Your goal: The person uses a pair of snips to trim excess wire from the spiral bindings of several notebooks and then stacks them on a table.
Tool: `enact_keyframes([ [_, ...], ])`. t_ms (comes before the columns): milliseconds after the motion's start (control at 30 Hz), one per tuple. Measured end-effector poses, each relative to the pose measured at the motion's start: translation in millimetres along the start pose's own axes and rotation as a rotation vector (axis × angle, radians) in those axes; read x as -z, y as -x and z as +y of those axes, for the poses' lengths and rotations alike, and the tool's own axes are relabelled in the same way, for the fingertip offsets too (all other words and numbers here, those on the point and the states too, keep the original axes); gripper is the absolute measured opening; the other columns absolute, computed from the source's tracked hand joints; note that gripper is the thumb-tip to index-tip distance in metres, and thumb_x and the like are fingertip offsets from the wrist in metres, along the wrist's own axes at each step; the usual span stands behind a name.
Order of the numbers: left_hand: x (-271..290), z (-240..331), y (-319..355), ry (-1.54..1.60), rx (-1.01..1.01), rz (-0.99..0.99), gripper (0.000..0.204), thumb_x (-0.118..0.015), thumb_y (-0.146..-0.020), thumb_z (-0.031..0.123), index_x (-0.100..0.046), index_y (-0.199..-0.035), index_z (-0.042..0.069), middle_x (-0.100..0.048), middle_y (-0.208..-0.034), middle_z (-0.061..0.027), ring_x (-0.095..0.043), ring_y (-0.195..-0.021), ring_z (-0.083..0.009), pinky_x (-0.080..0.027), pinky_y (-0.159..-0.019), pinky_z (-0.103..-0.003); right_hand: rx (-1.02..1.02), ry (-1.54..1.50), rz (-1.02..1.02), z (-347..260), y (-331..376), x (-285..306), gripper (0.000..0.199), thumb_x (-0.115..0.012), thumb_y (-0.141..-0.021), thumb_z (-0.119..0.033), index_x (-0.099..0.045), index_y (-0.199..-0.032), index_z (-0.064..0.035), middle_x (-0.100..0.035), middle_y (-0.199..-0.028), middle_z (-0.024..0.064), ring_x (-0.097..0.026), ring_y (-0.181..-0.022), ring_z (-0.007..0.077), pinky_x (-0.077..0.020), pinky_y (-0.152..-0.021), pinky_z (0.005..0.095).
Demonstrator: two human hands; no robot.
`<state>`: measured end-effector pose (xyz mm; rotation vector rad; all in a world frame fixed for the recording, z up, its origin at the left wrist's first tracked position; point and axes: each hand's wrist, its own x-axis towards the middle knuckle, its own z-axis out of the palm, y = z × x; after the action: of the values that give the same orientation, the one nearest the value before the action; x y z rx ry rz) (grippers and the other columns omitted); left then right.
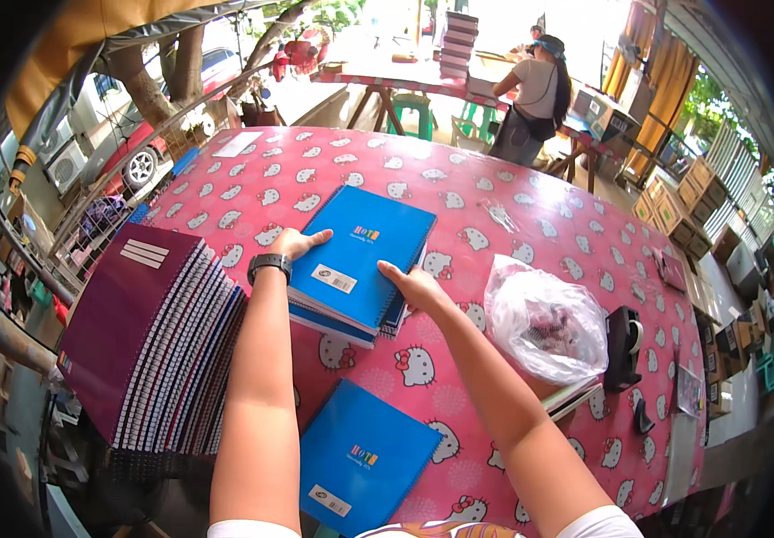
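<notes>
A blue spiral notebook (362,238) lies on top of a small stack of notebooks in the middle of the table. My left hand (297,243) grips its left edge, thumb on the cover and the other fingers mostly hidden. From the right, my right hand (415,287) grips the opposite edge, thumb on top and fingers down along the side. Another blue notebook (364,462) lies flat closer to me, between my forearms. To the left rises a tall, leaning stack of spiral notebooks, a maroon one (136,309) uppermost.
The table (333,161) has a pink cat-patterned cover. Right of my forearm are a clear plastic bag (548,327) and a black tape dispenser (622,350). A person (537,99) stands at a far table with a stack of boxes (458,47). Cardboard boxes (678,206) line the right.
</notes>
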<state>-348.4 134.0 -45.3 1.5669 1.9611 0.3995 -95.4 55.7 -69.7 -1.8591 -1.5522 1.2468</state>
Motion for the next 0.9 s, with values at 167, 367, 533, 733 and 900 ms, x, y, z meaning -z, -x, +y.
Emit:
enact_keyframes([
  [167,-5.4,-3.3,12.7,0.014,-0.025,0.063,0.102,-0.063,-0.063,0.075,-0.056,-0.112,-0.014,-0.059,-0.111,-0.029,-0.062,-0.101,-0.0349,-0.05,-0.083,-0.039,0.025,0.077,-0.027,-0.7,-12.0,7.7,0.086,-0.052,-0.072,-0.074,-0.065,-0.088,0.0091,-0.065,-0.082,0.0213,-0.067,-0.071,0.0288,-0.0527,-0.06,0.0349],
  [367,-20.5,-10.2,-24.2,0.068,-0.084,0.196,0.081,-0.038,-0.085,0.066,-0.06,-0.108,-0.008,-0.055,-0.116,-0.03,-0.052,-0.113,-0.0397,-0.04,-0.096,-0.043,0.235,-0.135,0.388,19.4,-13.6,-28.5,0.081,-0.06,-0.082,-0.051,-0.041,-0.122,0.0165,-0.058,-0.106,0.0301,-0.058,-0.102,0.039,-0.0453,-0.089,0.0416],
  [533,-10.4,-46.0,-47.2,0.029,-0.039,0.258,0.073,-0.029,-0.091,0.055,-0.06,-0.109,-0.008,-0.053,-0.117,-0.0304,-0.05,-0.115,-0.0396,-0.037,-0.099,-0.044,0.158,-0.121,0.395,-21.3,29.8,-62.7,0.088,-0.054,-0.088,-0.039,-0.007,-0.138,0.0157,-0.038,-0.131,0.0338,-0.036,-0.123,0.0453,-0.0299,-0.104,0.0455],
  [733,-11.5,-25.4,-19.3,0.014,-0.021,0.251,0.072,-0.028,-0.091,0.058,-0.048,-0.125,-0.003,-0.049,-0.126,-0.0279,-0.045,-0.121,-0.039,-0.034,-0.102,-0.046,0.132,0.026,0.325,-22.3,38.1,-46.1,0.079,-0.05,-0.09,-0.038,-0.013,-0.137,0.0147,-0.049,-0.119,0.0345,-0.046,-0.115,0.0436,-0.0378,-0.097,0.0443],
  [900,-53.3,1.8,81.0,0.072,-0.489,0.721,0.06,-0.048,-0.09,0.044,-0.039,-0.134,0.005,-0.036,-0.139,-0.0245,-0.034,-0.128,-0.0402,-0.026,-0.103,-0.056,0.421,-0.153,0.343,70.5,51.1,-6.4,0.066,-0.05,-0.091,-0.039,-0.028,-0.136,0.0039,-0.051,-0.124,0.0289,-0.05,-0.116,0.0378,-0.0412,-0.095,0.0415],
])
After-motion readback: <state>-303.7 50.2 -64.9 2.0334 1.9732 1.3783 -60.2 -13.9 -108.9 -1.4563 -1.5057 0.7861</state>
